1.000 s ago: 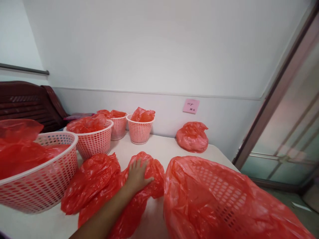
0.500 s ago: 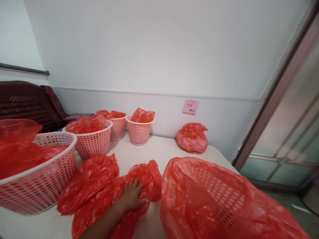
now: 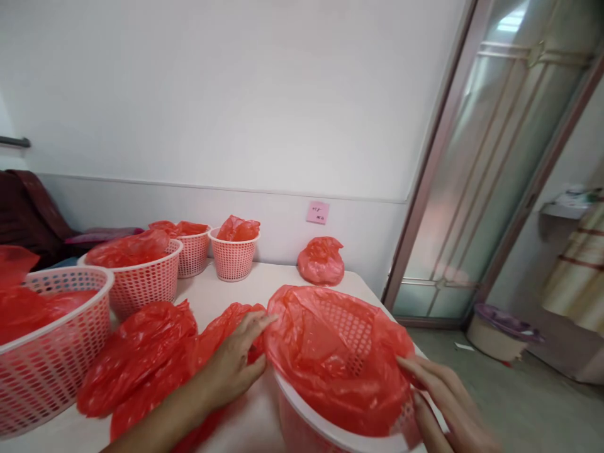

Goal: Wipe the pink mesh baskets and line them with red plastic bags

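Observation:
A white perforated basket stands near the front, with a red plastic bag lining it and folded over much of its rim. At the basket's left rim is my left hand, its fingers apart and fingertips touching the bag's edge. My right hand pinches the bag's edge at the right rim, thumb outside. Crumpled red bags lie on the white table, left of the basket, partly behind my left hand.
Several bag-filled baskets stand at the left. A closed red bag sits by the wall, below a pink note. Beyond the table's right edge are a glass door and a floor bin.
The view has turned right. My left hand has moved from the loose bags to the basket rim. My right hand has come into view, and the basket's bag is now pushed down inside.

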Tool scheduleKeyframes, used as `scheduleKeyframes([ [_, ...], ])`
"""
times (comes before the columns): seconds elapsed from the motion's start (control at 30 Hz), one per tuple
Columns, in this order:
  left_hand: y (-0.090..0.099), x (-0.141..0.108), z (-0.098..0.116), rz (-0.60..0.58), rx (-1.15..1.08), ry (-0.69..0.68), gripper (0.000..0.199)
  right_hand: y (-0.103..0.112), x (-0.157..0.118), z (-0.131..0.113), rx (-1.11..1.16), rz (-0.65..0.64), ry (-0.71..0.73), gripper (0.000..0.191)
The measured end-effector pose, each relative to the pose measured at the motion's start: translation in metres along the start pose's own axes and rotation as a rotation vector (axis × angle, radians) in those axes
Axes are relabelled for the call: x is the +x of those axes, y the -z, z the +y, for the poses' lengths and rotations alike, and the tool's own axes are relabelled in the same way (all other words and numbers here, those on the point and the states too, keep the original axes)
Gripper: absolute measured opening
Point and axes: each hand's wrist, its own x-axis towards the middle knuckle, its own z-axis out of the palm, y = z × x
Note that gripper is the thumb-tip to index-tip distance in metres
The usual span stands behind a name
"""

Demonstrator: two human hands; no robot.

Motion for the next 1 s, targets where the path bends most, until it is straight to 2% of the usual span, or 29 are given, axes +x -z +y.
scheduleKeyframes([
  [0.07, 0.004, 0.006, 0.012, 0.001, -0.005, -0.026, 0.036, 0.003, 0.024, -0.004, 0.106, 0.025, -0.066, 0.028],
  [0.13, 0.008, 0.015, 0.02, 0.097, -0.091, -0.029, 0.015, 0.002, 0.047, -0.002, 0.214, 0.032, -0.145, 0.026],
  [0.23, 0.013, 0.03, 0.034, 0.27, -0.244, 0.023, 0.022, -0.004, 0.078, -0.003, 0.396, 0.039, -0.185, 0.028],
  [0.33, 0.015, 0.043, 0.057, 0.338, -0.352, 0.032, 0.033, -0.007, 0.1, -0.025, 0.565, 0.026, -0.126, 0.034],
  [0.4, 0.014, 0.05, 0.079, 0.35, -0.426, -0.033, 0.029, -0.008, 0.11, -0.049, 0.611, -0.051, -0.069, 0.042],
  [0.5, 0.01, 0.057, 0.115, 0.323, -0.574, -0.214, 0.022, -0.015, 0.118, -0.083, 0.61, -0.141, 0.023, 0.064],
  [0.6, 0.007, 0.058, 0.145, 0.265, -0.649, -0.318, 0.02, -0.024, 0.125, -0.099, 0.63, -0.075, 0.053, 0.073],
  [0.67, 0.008, 0.055, 0.155, 0.233, -0.626, -0.342, 0.022, -0.027, 0.132, -0.1, 0.684, -0.005, 0.045, 0.067],
  [0.77, 0.012, 0.045, 0.157, 0.26, -0.639, -0.381, 0.034, -0.022, 0.147, -0.1, 0.83, 0.085, 0.066, 0.043],
  [0.83, 0.016, 0.032, 0.15, 0.351, -0.654, -0.376, 0.045, -0.012, 0.157, -0.102, 0.918, 0.174, 0.031, 0.027],
  [0.9, 0.019, 0.018, 0.139, 0.429, -0.587, -0.281, 0.065, 0.0, 0.167, -0.109, 1.025, 0.294, -0.05, 0.017],
  [1.0, 0.02, -0.004, 0.12, 0.376, -0.381, -0.036, 0.107, 0.017, 0.178, -0.128, 1.304, 0.435, -0.139, 0.011],
])
